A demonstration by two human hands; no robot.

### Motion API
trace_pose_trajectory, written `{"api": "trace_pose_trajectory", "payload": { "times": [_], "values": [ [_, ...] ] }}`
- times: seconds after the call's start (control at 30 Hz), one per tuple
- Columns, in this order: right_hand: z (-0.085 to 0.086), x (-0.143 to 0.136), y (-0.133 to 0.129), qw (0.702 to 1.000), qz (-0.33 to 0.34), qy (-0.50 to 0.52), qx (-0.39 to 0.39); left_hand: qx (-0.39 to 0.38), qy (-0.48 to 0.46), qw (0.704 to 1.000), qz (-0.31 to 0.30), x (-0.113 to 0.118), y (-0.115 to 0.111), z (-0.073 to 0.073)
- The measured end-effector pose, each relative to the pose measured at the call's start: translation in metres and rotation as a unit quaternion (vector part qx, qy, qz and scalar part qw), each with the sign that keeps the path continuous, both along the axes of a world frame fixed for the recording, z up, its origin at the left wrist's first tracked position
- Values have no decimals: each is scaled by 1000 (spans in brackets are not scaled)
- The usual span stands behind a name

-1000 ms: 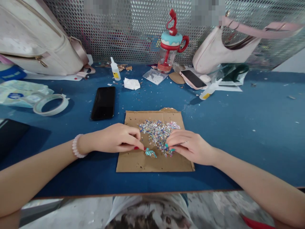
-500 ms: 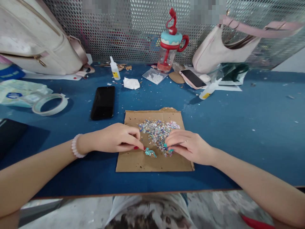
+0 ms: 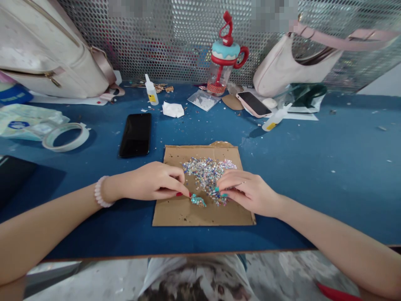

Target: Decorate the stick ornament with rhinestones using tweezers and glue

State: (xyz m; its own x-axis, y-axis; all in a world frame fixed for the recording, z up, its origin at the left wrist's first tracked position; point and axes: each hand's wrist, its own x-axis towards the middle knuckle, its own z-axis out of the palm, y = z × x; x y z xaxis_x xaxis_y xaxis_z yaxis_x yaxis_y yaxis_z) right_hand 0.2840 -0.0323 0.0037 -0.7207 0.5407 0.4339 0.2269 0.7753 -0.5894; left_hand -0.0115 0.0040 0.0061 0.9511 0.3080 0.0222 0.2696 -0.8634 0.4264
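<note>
My left hand, a bead bracelet on its wrist, pinches the near end of a small turquoise ornament covered in sparkling stones. The ornament is held just over a piece of brown cardboard; what lies between the fingertips is too small to make out. To the right, my right hand is closed around slim metal tweezers, mostly hidden by the fingers. Their tip reaches into the lower edge of a spread of loose multicoloured rhinestones on the cardboard.
A black phone and a tape roll lie left. Behind the cardboard are a glue bottle, crumpled tissue, a small bag, a cup, a pink-cased phone and another glue bottle. Bags stand against the perforated panel.
Both hands stay almost in place. The right fingers and the tweezers have shifted very slightly; the ornament remains in the left hand.
</note>
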Motion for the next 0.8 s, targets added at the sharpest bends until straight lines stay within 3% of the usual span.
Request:
{"api": "trace_pose_trajectory", "payload": {
  "times": [0.8],
  "values": [
    [-1,-3,-1,1000,13,18,-16,0,2,1000,1,0,0,-1]
  ]
}}
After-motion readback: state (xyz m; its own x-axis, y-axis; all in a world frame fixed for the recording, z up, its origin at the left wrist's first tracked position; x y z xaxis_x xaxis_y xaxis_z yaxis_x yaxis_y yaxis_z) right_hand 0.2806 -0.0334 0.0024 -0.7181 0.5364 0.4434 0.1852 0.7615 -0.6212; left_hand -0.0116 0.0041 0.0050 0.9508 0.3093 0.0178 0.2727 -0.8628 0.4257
